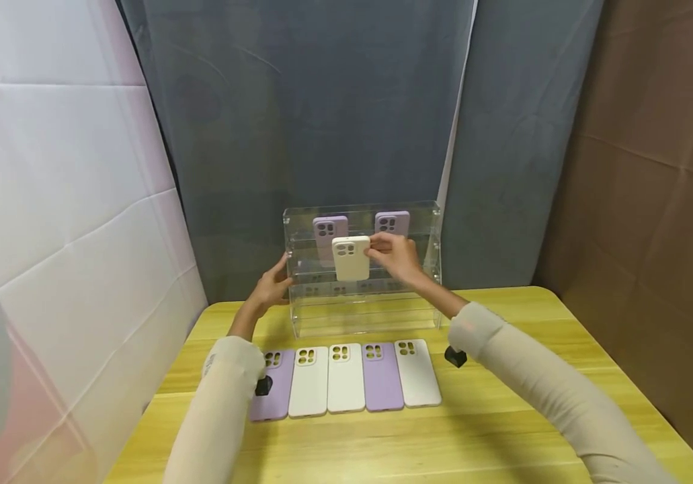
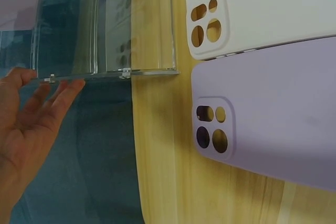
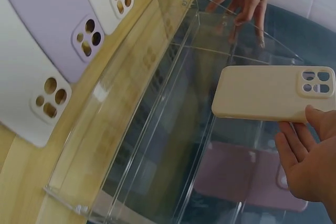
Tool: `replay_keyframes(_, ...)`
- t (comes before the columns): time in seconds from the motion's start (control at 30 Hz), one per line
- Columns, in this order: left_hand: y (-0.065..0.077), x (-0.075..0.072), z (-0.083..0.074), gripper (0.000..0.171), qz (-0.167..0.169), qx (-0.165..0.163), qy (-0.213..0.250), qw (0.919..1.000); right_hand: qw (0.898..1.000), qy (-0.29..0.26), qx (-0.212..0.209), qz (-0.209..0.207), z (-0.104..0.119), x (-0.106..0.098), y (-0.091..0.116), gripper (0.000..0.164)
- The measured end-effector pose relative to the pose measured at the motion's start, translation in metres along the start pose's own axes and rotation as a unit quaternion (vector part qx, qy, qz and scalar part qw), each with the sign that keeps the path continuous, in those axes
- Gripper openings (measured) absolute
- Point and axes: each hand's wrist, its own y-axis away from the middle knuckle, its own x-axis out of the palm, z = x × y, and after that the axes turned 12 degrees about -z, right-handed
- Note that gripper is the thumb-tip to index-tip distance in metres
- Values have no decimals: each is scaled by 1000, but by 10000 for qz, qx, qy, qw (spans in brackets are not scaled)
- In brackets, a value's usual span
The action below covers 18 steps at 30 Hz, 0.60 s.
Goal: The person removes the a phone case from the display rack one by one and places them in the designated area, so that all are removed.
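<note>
One cream phone case (image 1: 352, 265) at frame centre, before the clear rack (image 1: 364, 318). Pinched by one long edge in the right hand (image 1: 398, 258). Touching the rack's left side with spread left hand (image 1: 270, 288). Probably light, slightly flexible, smooth: hold by long edges.

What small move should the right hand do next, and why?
Probably lower the cream case onto a tier of the clear rack: the right fingers hold it in front of the rack, two purple cases stand there, and the left fingers touch the rack's side.
</note>
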Motion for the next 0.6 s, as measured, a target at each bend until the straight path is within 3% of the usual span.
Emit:
replay_keyframes(0.4, -1, -8, 3, 75, -17, 38, -104, 9999, 9998, 29, 184, 13, -6, -32, 1, 28)
replay_keyframes(0.6, -2, -10, 3, 75, -10, 62, -114, 9999, 9993, 338, 8, 134, -11, -50, 10, 34)
